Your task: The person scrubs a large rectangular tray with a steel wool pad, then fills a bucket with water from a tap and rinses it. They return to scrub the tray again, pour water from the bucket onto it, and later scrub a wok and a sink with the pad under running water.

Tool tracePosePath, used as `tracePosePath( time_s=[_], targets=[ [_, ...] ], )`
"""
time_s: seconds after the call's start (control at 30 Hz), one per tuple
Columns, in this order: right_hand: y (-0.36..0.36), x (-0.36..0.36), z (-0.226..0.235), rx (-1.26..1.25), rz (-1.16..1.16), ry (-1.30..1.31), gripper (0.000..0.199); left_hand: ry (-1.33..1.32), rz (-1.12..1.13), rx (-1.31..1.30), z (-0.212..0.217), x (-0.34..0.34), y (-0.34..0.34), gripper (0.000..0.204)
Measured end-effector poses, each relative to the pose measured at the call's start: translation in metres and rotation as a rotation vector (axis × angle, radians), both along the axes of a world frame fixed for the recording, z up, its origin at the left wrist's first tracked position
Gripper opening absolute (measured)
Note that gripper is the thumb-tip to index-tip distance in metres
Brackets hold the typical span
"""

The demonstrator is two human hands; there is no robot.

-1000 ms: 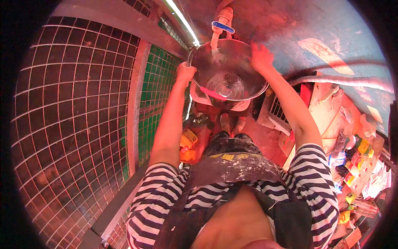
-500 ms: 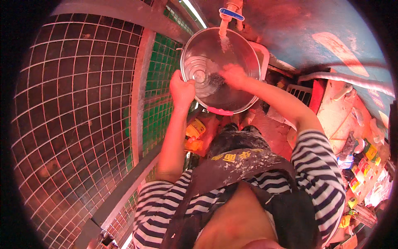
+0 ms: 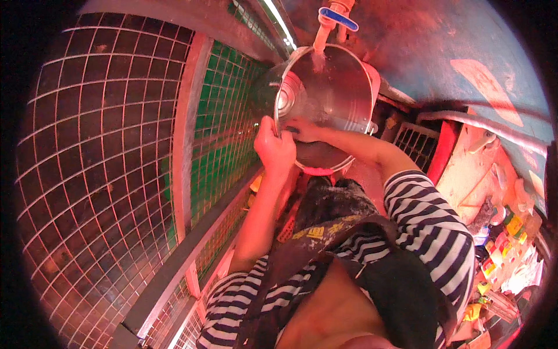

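A large round metal pot (image 3: pixel 340 104) is tilted beneath the tap (image 3: pixel 321 38), and water runs from the spout into it. My left hand (image 3: pixel 276 145) is closed on the pot's left rim. Inside, my right hand (image 3: pixel 308 130) presses a dark scouring pad (image 3: pixel 292 129) against the left part of the inner wall, near the ringed shiny base. Much of the pad is hidden by the fingers. A pink-red grip (image 3: pixel 317 171) shows on the pot's near rim. The tap's blue lever (image 3: pixel 339 18) sits above.
Metal wire mesh (image 3: pixel 104 145) fills the left side, with a frame post (image 3: pixel 192 134) beside green mesh. A blue wall (image 3: pixel 407 46) rises at the right. Below it are a dark crate (image 3: pixel 415 141), a pale board (image 3: pixel 468 160) and several colourful packages (image 3: pixel 505 244).
The pot has tipped, its left rim raised and its outer left wall now showing. My left hand moved right with the rim; my right hand and the pad moved toward that side wall.
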State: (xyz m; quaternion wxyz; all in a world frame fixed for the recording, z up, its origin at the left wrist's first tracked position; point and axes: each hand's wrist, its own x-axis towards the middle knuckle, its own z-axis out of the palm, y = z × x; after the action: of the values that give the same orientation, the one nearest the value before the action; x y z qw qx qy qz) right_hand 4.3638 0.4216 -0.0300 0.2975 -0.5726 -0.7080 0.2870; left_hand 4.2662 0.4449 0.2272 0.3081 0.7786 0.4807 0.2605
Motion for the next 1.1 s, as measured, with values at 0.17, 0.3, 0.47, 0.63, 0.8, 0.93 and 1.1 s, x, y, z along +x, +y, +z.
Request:
tracePosePath(
  time_s=[0.17, 0.3, 0.47, 0.63, 0.8, 0.93, 1.1],
  targets=[
    [0.021, 0.107, 0.043, 0.260, 0.274, -0.565, 0.037, -0.003, -0.074, -0.054, -0.015, -0.006, -0.010, 0.015],
    [0.018, 0.185, 0.125, 0.493, 0.317, -0.824, 0.034, -0.059, 0.013, -0.077, -0.017, -0.001, -0.019, 0.015],
    [-0.099, 0.158, 0.127, 0.218, -0.249, -0.750, 0.031, -0.225, 0.106, -0.068, -0.016, 0.006, -0.021, 0.018],
    [-0.148, -0.010, 0.110, -0.313, -0.415, 0.346, 0.033, -0.232, 0.035, -0.049, -0.039, 0.018, -0.032, 0.016],
    [-0.067, 0.058, 0.106, -0.701, -0.085, -0.243, 0.051, -0.166, 0.049, -0.068, -0.018, -0.004, -0.030, 0.015],
    [-0.004, 0.088, 0.067, -0.005, -0.384, -0.581, 0.044, -0.338, 0.134, -0.147, -0.013, -0.006, -0.021, 0.008],
    [0.017, 0.074, -0.020, 0.047, -0.555, -0.591, 0.038, -0.525, 0.179, -0.246, -0.033, 0.026, -0.011, 0.012]
  ],
)
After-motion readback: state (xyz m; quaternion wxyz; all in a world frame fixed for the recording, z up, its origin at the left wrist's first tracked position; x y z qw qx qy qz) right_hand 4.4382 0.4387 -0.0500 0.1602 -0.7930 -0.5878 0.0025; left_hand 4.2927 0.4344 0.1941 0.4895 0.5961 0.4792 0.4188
